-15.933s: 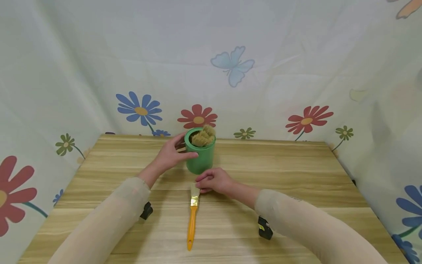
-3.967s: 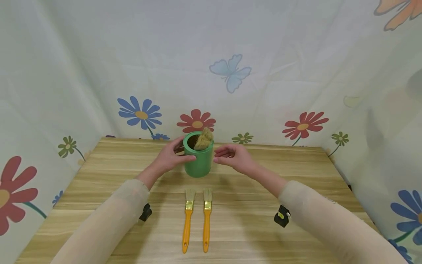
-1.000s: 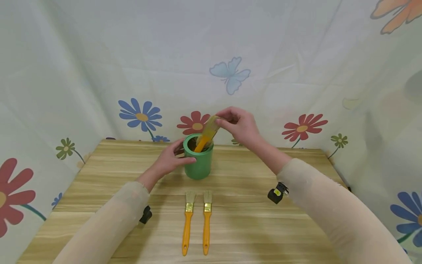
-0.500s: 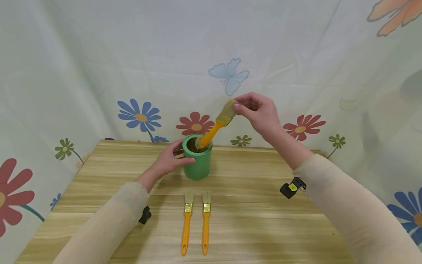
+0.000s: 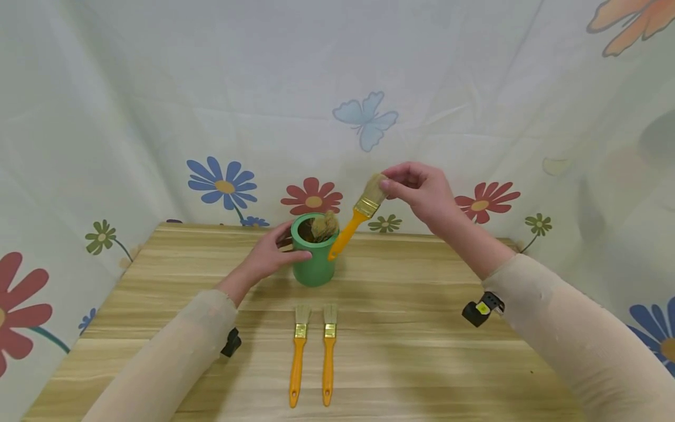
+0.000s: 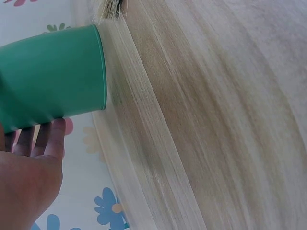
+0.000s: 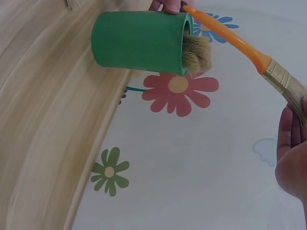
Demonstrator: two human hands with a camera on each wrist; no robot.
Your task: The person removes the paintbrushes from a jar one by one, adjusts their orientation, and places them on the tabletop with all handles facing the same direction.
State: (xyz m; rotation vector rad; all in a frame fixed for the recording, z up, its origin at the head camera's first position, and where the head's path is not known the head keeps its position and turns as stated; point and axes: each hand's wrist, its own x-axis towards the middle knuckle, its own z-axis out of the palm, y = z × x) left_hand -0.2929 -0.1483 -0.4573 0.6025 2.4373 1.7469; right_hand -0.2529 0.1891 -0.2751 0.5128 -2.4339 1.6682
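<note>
My left hand (image 5: 266,255) holds the green can (image 5: 313,264) upright on the table, thumb in front and fingers behind. In the right wrist view, brush bristles (image 7: 195,53) stick out of the can's mouth. My right hand (image 5: 424,190) pinches a paintbrush (image 5: 345,235) by its bristles; the brush tilts, its orange handle end pointing down beside the can's right side. Two like paintbrushes lie side by side in front of the can, the left one (image 5: 297,363) and the right one (image 5: 329,363), bristles facing the can. The left wrist view shows fingers (image 6: 56,139) against the can.
The wooden table (image 5: 432,328) ends at a white curtain (image 5: 253,76) printed with flowers and a butterfly. Bristles of a lying brush (image 6: 109,8) show at the top of the left wrist view. Black wrist cameras sit under both sleeves.
A second brush came to lie beside the first. My right hand then drew another brush up out of the can and moved it right, clear of the rim. The left hand stayed on the can.
</note>
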